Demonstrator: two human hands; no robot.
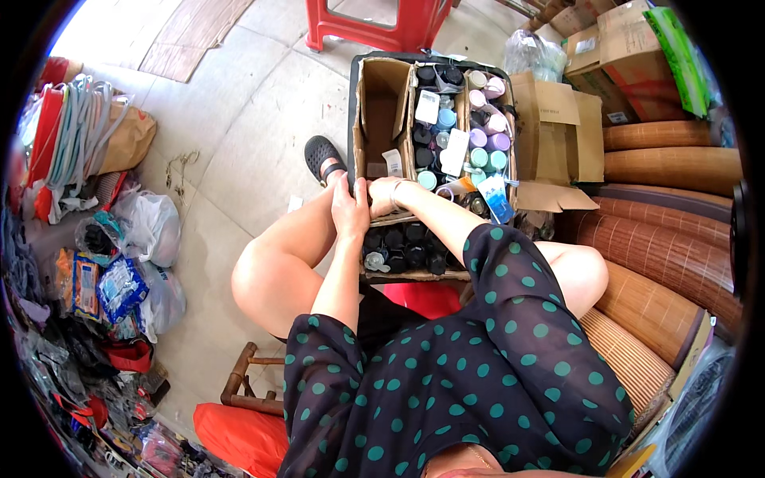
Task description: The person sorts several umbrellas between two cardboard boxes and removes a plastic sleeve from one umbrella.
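Both my hands meet at the near left corner of an open cardboard box (pixel 386 80), which has bare brown walls inside and a white tag near its bottom. My left hand (pixel 351 210) is closed on the box's left wall, thumb toward the inside. Close beside it, my right hand (pixel 386 197) curls over the near edge; its fingertips are partly hidden. A dark crate (pixel 355 88) surrounds this box and others filled with upright bottles. Black-capped bottles (pixel 414 247) stand nearest me, and pastel-capped bottles (pixel 496 142) stand on the right. A blue-and-white packet (pixel 496 199) lies over the near bottles.
A red plastic stool (pixel 374 30) stands beyond the crate. Rolled bamboo mats (pixel 669 171) and cardboard boxes (pixel 633 48) are piled at right, beside open cardboard flaps (pixel 558 131). Plastic bags (pixel 151 227) and packaged goods crowd the left. A bamboo chair (pixel 239 382) sits near my left leg.
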